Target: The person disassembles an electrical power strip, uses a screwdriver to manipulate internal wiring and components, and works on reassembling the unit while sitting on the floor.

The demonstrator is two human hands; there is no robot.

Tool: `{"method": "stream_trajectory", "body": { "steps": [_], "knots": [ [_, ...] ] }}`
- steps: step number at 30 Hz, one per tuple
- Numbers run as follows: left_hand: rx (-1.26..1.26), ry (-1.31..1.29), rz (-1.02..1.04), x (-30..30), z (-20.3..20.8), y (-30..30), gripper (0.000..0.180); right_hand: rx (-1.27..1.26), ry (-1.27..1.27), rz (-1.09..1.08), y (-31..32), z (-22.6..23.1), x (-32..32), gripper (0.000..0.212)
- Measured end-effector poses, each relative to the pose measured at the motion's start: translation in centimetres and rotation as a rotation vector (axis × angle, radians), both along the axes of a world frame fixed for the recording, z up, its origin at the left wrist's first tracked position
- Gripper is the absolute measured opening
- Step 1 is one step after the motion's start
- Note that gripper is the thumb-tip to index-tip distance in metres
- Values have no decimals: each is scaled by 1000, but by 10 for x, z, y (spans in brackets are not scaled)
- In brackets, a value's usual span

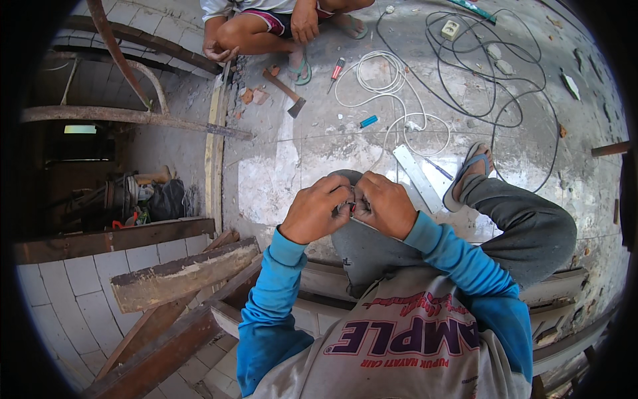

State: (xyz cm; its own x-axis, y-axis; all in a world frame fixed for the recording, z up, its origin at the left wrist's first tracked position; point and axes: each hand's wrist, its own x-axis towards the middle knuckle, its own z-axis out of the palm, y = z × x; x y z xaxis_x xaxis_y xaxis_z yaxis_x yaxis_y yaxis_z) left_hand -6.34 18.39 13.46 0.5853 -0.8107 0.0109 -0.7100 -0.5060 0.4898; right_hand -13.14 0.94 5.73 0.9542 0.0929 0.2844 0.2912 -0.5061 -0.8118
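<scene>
Above my bent knee, my left hand (318, 207) and my right hand (385, 205) meet with fingers pinched closed. A small dark piece with a red spot (352, 207) shows between the fingertips; its kind is hidden. From a loose coil on the floor, a white cable (387, 74) runs down to my right hand, which appears to grip it. Beyond the hands lie a blue cylindrical piece (368, 122), a red-handled screwdriver (338, 68) and a hatchet (284, 92). A flat pale metal strip (417, 178) and a thin dark pen-like tool (439, 169) lie near my right foot.
Another person (266, 30) squats at the far left. Tangled black cable (458, 73) and a white socket block (450, 30) lie at the far right. Wooden beams (183, 276) and a drop with a rusty pole (126, 116) are on the left. Broken brick pieces (256, 96) lie by the hatchet.
</scene>
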Motion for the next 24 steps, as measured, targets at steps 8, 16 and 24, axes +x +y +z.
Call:
{"method": "stream_trajectory", "body": {
  "steps": [8, 16, 24],
  "knots": [
    [-44, 170, 91, 1, -4, 5, 23, 75, 71, 58, -8, -8, 5, 22],
    [-2, 121, 86, 0, 0, -3, 24, 108, 3, 58, -11, -10, 3, 26],
    [-74, 80, 79, 0, -10, 2, 17, 314, 284, 120, -21, 2, 0, 23]
  ]
}}
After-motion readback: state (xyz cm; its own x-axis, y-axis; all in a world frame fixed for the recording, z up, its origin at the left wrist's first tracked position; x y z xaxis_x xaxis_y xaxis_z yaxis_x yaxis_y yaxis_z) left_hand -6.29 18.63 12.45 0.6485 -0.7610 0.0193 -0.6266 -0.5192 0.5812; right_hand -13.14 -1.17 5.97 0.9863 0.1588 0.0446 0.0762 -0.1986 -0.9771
